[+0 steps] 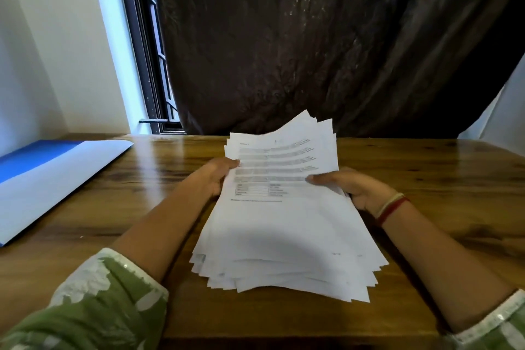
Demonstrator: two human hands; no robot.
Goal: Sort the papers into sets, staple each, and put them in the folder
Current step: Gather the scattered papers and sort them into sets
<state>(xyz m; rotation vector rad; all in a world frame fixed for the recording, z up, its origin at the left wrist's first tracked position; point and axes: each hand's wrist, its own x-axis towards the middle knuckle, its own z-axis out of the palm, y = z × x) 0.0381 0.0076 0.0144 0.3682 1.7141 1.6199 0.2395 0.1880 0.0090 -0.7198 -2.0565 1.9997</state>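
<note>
The left hand (pixel 214 178) is gripping the left edge of the papers (pixel 284 222), its thumb lying on the top sheet and its other fingers going underneath, hidden. The right hand (pixel 350 188) is gripping the right edge in the same way, thumb on top and fingers below. Between them, the two hands are holding one loose, uneven stack over the middle of the wooden table (pixel 142 179). The far end is lifting and fanning out. Whether the near end is touching the table cannot be told.

Writing: the top sheet is carrying printed lines, grey shaded rows and a small boxed grid. All of it is blurred and none can be read.

Containers: one blue folder (pixel 31 161) is lying flat at the table's left side, well apart from the stack, with a pale panel lying across it. Its contents cannot be told.

Count: one stack, number of sheets not countable; one folder; two bands (pixel 393 205), one cream and one red, sitting on the right wrist. Green patterned sleeves (pixel 93 301) are covering both forearms. A dark sheet (pixel 312 37) is hanging behind the table, beside a window (pixel 147 65).
</note>
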